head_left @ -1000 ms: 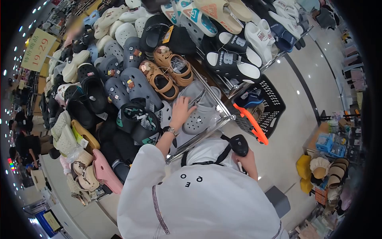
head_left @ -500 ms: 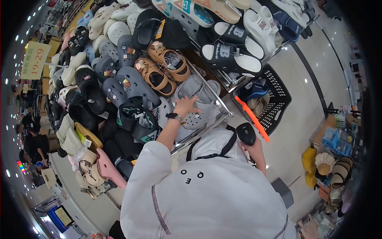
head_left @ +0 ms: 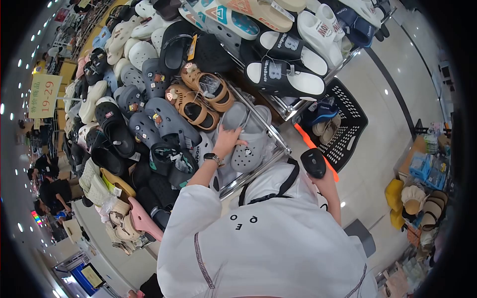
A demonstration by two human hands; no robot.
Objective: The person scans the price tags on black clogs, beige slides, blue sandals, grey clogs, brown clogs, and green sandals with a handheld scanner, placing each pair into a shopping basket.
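Left hand (head_left: 228,142) is touching grey clog (head_left: 248,156), can't tell if gripping; clog is lying just right of it, long axis running near-far; right hand (head_left: 325,182), farther right, is gripping black device (head_left: 313,162).

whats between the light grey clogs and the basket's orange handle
The head view shows a chrome rail, then a strip of pale floor, between the clogs and handle.

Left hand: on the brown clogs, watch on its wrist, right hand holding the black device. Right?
One error: the clogs under the left hand are grey, not brown, as the head view shows. The watch is on that wrist, and the right hand holds the black device.
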